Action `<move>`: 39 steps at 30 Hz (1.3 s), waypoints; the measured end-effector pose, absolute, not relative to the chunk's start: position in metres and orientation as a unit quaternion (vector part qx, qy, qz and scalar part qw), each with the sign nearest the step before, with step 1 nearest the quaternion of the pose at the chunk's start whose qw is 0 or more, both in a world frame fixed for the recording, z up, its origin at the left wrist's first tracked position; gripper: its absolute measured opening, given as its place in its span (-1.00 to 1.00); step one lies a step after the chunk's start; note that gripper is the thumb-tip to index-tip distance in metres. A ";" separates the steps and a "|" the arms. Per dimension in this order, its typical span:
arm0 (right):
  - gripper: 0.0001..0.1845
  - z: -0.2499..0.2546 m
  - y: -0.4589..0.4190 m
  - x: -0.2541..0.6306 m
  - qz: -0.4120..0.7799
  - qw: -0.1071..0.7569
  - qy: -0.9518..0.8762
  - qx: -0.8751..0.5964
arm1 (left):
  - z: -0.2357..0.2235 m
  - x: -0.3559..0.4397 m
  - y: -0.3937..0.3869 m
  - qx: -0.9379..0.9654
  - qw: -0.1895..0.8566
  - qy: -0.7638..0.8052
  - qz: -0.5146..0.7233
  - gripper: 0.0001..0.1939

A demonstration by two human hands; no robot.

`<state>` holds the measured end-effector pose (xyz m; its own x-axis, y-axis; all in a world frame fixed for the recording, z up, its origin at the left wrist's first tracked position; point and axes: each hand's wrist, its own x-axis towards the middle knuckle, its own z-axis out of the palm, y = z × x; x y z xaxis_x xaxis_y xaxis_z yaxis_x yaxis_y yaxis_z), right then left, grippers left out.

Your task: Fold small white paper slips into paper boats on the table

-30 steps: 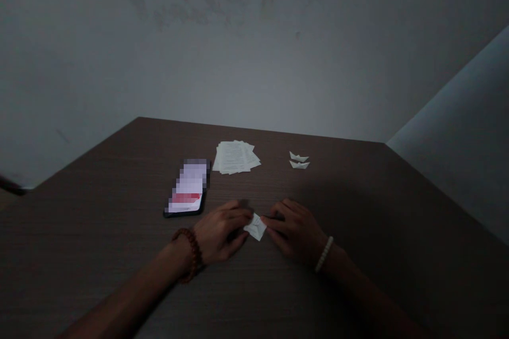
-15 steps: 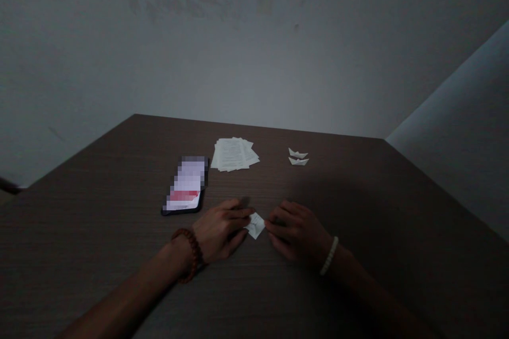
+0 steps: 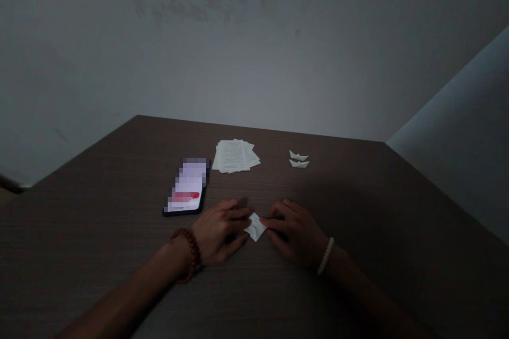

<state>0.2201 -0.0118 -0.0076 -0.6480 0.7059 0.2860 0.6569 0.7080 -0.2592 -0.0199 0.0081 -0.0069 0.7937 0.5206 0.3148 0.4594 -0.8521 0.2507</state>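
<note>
A small white piece of folded paper [image 3: 255, 229] lies on the table, turned like a diamond with its corners to the sides. From the left, my left hand [image 3: 220, 230] holds its left corner down, with the fingertips over the edge and the thumb below. My right hand [image 3: 296, 233] is at the right corner, its index finger laid on the paper and the other fingers curled in. Faint print shows on the paper's face. Two small folded paper boats [image 3: 299, 159] sit farther back to the right.
A loose pile of printed paper sheets [image 3: 234, 155] lies beyond my hands. Left of it is a phone [image 3: 186, 185] with a lit, blurred screen. The brown table [image 3: 254, 296] meets a stained wall [image 3: 254, 74] at the back.
My right index finger has slid left, farther onto the folded paper. My left hand stays at the left corner. The view has shifted slightly.
</note>
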 end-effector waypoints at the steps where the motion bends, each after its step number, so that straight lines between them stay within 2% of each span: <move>1: -0.72 -0.007 -0.012 0.219 0.070 0.185 -0.902 -0.384 | -0.006 -0.020 0.008 0.942 0.080 0.262 0.192 -0.75; 6: -0.84 -0.006 -0.012 0.213 0.060 0.197 -0.887 -0.414 | 0.001 -0.020 0.006 0.948 0.101 0.230 0.196 -0.78; 16: -0.88 -0.010 -0.005 0.204 0.057 0.206 -0.884 -0.415 | -0.002 -0.018 0.008 0.942 0.087 0.233 0.224 -0.79; 20: -0.77 -0.007 -0.007 0.204 0.035 0.180 -0.891 -0.416 | -0.004 -0.018 0.007 0.943 0.091 0.238 0.215 -0.80; 26: -0.73 0.000 -0.009 0.201 -0.015 0.132 -0.904 -0.407 | -0.005 -0.016 0.003 0.938 0.050 0.281 0.199 -0.78; 35: -0.77 0.005 -0.011 0.198 -0.003 0.140 -0.900 -0.412 | 0.001 -0.013 0.001 0.933 0.036 0.311 0.179 -0.71; 39: -0.75 0.005 -0.013 0.196 -0.010 0.142 -0.894 -0.425 | 0.004 -0.013 0.003 0.934 0.053 0.311 0.167 -0.77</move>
<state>0.1961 -0.0129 0.0055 -0.5987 0.7564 0.2635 0.7623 0.6391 -0.1023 -0.0128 0.0031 0.0039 0.7507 0.5991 0.2785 0.5638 -0.8007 0.2026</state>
